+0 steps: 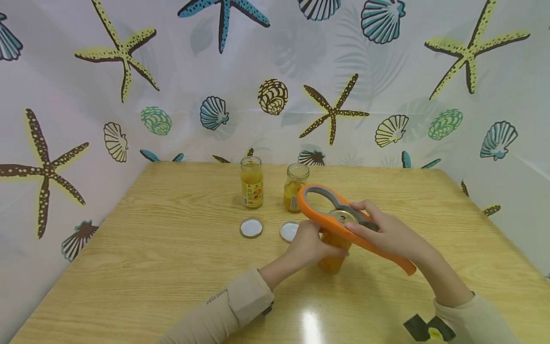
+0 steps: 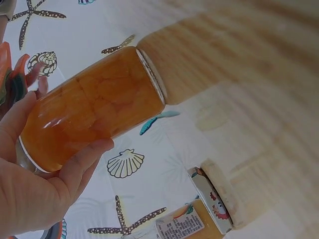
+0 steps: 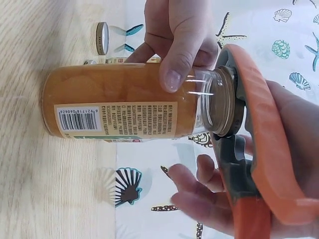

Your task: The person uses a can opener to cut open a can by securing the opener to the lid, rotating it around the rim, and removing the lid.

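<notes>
My left hand (image 1: 307,243) grips a glass jar of orange fruit (image 3: 114,102) around its upper body. The jar stands upright on the table, its barcode label facing the right wrist camera. Around its gold lid (image 1: 343,217) sits an orange and grey jar opener (image 1: 320,217), whose grey inner jaws touch the lid's edge. My right hand (image 1: 393,234) holds this opener from the right, thumb over its top. In the right wrist view the right hand's fingers (image 3: 199,194) are partly hidden behind the opener's handles.
Behind the hands stand two lidless glass jars of yellow-orange contents, a tall one (image 1: 252,184) and a shorter one (image 1: 292,193). Before them two lids lie white side up, one at left (image 1: 251,228) and one at right (image 1: 289,231). A patterned cloth (image 1: 240,71) surrounds the wooden table (image 1: 150,267).
</notes>
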A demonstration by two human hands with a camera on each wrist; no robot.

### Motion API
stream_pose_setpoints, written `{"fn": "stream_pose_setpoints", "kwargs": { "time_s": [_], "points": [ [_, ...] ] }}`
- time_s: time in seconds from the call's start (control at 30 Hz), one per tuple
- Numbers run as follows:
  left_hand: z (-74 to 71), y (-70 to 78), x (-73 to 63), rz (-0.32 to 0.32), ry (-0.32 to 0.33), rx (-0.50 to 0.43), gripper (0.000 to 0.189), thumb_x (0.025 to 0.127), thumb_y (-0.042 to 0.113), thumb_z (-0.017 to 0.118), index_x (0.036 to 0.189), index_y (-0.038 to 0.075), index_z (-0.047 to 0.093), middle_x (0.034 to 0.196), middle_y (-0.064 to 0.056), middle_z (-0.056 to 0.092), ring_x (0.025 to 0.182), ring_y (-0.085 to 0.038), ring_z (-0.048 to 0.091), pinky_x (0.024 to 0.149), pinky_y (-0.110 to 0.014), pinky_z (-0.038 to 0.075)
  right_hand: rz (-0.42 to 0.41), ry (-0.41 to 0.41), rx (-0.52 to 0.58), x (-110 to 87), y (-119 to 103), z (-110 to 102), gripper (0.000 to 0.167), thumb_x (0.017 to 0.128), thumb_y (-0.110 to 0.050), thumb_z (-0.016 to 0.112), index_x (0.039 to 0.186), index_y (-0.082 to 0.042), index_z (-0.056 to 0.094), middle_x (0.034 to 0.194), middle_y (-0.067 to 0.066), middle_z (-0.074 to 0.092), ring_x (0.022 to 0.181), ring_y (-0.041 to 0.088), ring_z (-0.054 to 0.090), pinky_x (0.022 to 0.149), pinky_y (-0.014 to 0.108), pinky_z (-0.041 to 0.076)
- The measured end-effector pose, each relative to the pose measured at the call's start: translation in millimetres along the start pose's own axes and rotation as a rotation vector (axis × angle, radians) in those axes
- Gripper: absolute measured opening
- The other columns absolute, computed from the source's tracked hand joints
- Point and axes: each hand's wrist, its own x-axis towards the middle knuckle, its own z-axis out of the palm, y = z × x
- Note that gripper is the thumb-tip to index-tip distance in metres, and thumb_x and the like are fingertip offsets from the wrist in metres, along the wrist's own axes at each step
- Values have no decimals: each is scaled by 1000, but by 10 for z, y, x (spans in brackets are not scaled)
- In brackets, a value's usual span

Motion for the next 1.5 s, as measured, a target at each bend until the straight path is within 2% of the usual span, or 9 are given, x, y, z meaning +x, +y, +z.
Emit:
{"fn": "stream_pose_setpoints", "kwargs": {
  "time_s": [0.07, 0.13, 0.3, 0.7, 0.9, 1.07, 1.27, 1.5],
  "points": [
    [1, -2, -1, 4, 3, 4, 41, 62, 14, 82, 97, 15, 61, 90, 11, 61, 82, -1, 54, 73, -19, 44, 35, -19, 21, -3, 0, 5, 47, 90, -43, 49, 129, -22, 32, 80, 13, 55, 58, 24, 52, 50, 35, 43],
    [1, -3, -1, 11, 6, 6, 41, 62, 14, 82, 97, 14, 61, 90, 11, 61, 82, -1, 54, 73, -19, 44, 44, -18, 14, -2, 3, 11, 48, 90, -44, 48, 129, -23, 32, 83, 16, 56, 59, 25, 53, 50, 36, 43],
    [-4, 11, -3, 18, 8, 5, 40, 62, 13, 82, 96, 13, 61, 89, 10, 61, 81, -1, 54, 72, -18, 44, 20, 12, -55, 13, 1, 24, 47, 89, -45, 48, 126, -20, 32, 115, 21, 54, 81, 25, 55, 62, 34, 42],
    [-6, 28, 2, 8, 3, -24, 39, 62, 9, 82, 95, 13, 61, 90, 10, 62, 83, -2, 54, 74, -19, 44, 3, -76, -58, 43, -44, -33, 56, 91, -41, 47, 129, -9, 21, 105, 20, 55, 77, 24, 52, 63, 34, 40],
    [-3, 27, 10, 12, -2, -39, 38, 62, 7, 81, 93, 13, 62, 88, 10, 62, 83, -1, 54, 76, -19, 44, -14, -94, -97, 55, -63, -44, 57, 91, -41, 46, 127, -5, 20, 114, 26, 51, 83, 24, 53, 67, 35, 41],
    [-5, 36, 12, 28, 0, -43, 36, 61, 6, 81, 91, 12, 63, 86, 9, 62, 81, -2, 55, 76, -18, 44, 1, -97, -126, 50, -104, -51, 62, 90, -44, 46, 130, -4, 18, 111, 24, 53, 82, 22, 53, 66, 33, 41],
    [-2, 39, 6, 37, 7, -34, 37, 61, 7, 82, 92, 11, 63, 85, 9, 62, 81, -1, 55, 75, -18, 44, -5, -100, -170, 40, -125, -55, 58, 91, -45, 44, 125, -4, 20, 122, 27, 45, 87, 23, 54, 68, 34, 42],
    [-2, 29, 4, 60, 14, -20, 36, 61, 9, 82, 91, 12, 63, 85, 9, 62, 80, -1, 54, 74, -17, 44, -10, -122, -137, 60, -147, -71, 57, 91, -44, 44, 123, -2, 22, 127, 24, 41, 93, 24, 52, 73, 35, 41]
  ]
}}
